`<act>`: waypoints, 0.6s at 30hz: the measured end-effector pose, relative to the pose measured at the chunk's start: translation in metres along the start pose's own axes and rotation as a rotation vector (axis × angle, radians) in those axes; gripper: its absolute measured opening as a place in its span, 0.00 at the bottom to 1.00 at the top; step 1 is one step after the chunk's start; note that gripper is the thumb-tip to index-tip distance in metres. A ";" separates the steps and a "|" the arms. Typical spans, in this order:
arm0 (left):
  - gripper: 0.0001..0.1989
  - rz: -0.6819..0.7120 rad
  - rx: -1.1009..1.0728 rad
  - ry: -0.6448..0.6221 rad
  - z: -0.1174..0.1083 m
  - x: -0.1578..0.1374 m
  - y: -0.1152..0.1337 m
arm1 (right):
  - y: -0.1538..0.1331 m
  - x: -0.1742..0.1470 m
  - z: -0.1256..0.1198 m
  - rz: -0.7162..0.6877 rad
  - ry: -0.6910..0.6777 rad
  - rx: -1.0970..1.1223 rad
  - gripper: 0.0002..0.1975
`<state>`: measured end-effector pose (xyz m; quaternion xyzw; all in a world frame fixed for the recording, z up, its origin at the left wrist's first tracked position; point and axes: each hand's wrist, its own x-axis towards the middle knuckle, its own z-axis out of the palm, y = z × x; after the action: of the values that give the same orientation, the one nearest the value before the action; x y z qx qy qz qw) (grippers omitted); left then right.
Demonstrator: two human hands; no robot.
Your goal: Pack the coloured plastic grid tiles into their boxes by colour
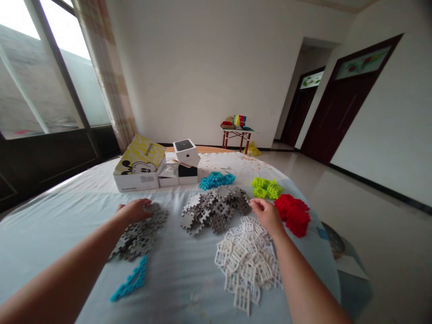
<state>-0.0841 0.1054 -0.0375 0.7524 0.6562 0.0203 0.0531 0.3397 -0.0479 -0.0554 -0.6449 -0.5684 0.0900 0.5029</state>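
Observation:
My left hand [135,211] is over the far end of a heap of grey interlocking toy panels [140,236] on the left, its fingers apart and partly hidden. A blue triangular toothed piece [131,281] lies in front of that heap. My right hand [267,216] is closed in a pinch at the right edge of a larger pile of grey toothed panels [216,209]; whatever its fingertips hold is too small to make out. Just below it spreads a pile of white window-frame pieces [248,261], partly covered by my right forearm.
Blue pieces [216,180], lime green pieces [266,187] and red pieces [293,213] lie in piles at the back and right of the cloth-covered round table [184,292]. At the back left stand a yellow-and-white box [140,164] and a white phone box [185,152].

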 end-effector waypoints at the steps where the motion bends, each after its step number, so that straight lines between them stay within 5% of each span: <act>1: 0.20 0.005 -0.014 0.007 -0.001 0.001 0.000 | 0.002 0.001 -0.002 0.015 0.008 0.003 0.16; 10: 0.27 0.055 -0.158 0.258 -0.007 -0.015 0.015 | 0.016 -0.001 -0.008 0.088 0.024 0.014 0.16; 18: 0.27 0.432 -0.254 0.390 -0.010 -0.050 0.108 | 0.024 -0.009 -0.004 0.131 0.000 0.042 0.16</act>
<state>0.0144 0.0421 -0.0143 0.8438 0.4712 0.2566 0.0141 0.3545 -0.0534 -0.0751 -0.6701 -0.5228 0.1348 0.5093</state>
